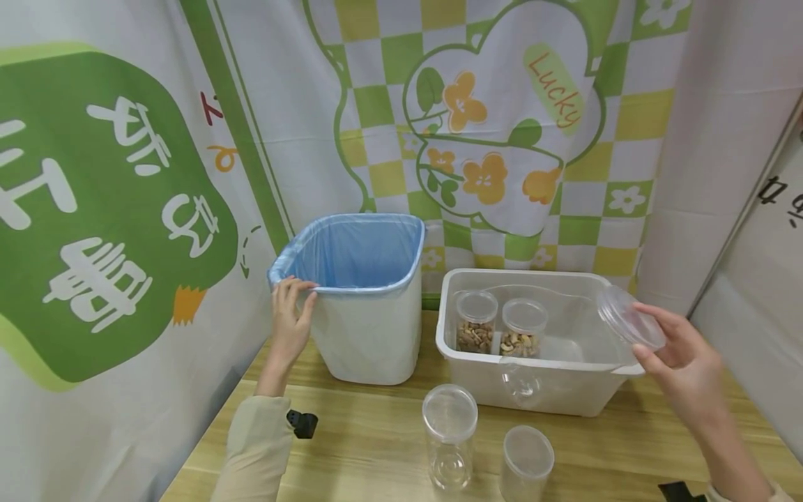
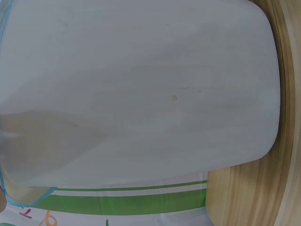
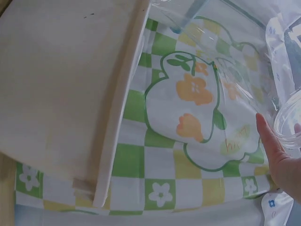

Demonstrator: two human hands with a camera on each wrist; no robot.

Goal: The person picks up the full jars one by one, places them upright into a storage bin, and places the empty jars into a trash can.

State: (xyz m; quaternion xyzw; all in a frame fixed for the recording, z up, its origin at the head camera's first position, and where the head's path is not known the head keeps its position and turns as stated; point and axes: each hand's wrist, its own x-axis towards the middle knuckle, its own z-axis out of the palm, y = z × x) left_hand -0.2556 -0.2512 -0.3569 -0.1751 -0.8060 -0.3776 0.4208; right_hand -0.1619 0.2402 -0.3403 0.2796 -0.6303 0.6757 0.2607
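My left hand (image 1: 291,321) is at the near left rim of a white trash bin (image 1: 370,335) with a blue liner bag (image 1: 351,258) folded over it; the fingers hold the rim, thumb outside. In the left wrist view the bin's wall (image 2: 155,94) fills most of the picture. My right hand (image 1: 684,362) grips a clear plastic jar by its round lid (image 1: 630,318). The jar is tilted, its base (image 1: 521,381) pointing down and left in front of a white tub (image 1: 533,383). I see nothing inside it. In the right wrist view, the hand (image 3: 284,169) appears only at the edge.
Inside the tub stand two lidded jars, one with brown nuts (image 1: 475,324), one with cashews (image 1: 522,328). Two clear jars, one taller (image 1: 450,439) and one shorter (image 1: 528,460), stand on the wooden table (image 1: 357,446) nearer me. Printed curtains (image 1: 376,104) hang behind.
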